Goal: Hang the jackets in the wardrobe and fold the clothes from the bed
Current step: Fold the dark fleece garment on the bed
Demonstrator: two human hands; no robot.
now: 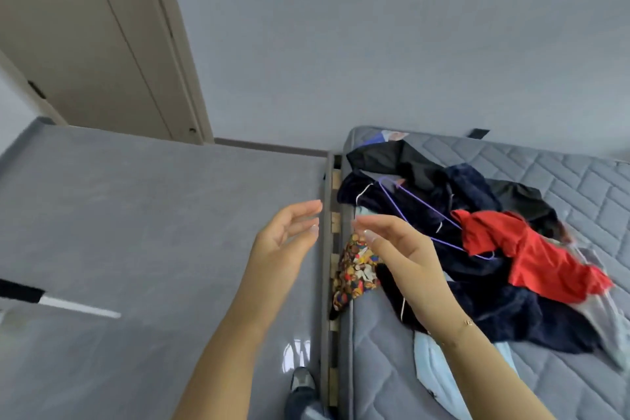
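A heap of clothes lies on the grey quilted mattress (562, 187): a dark navy garment (491, 303), a black jacket (395, 153), a red top (531, 249), a colourful patterned cloth (356, 269) and a pale blue piece (433, 361). A purple wire hanger (422, 208) rests on the dark clothes. My left hand (286, 232) hovers over the floor beside the bed edge, fingers relaxed and empty. My right hand (392, 242) is raised over the near edge of the heap, fingers loosely extended, holding nothing.
The grey floor (153, 232) stretches to the left. A beige door (85, 37) stands at the back left. The bed frame's slats (335, 225) show between floor and mattress. My shoe (301, 382) is by the frame. A black-and-white stick (61, 300) lies at the left.
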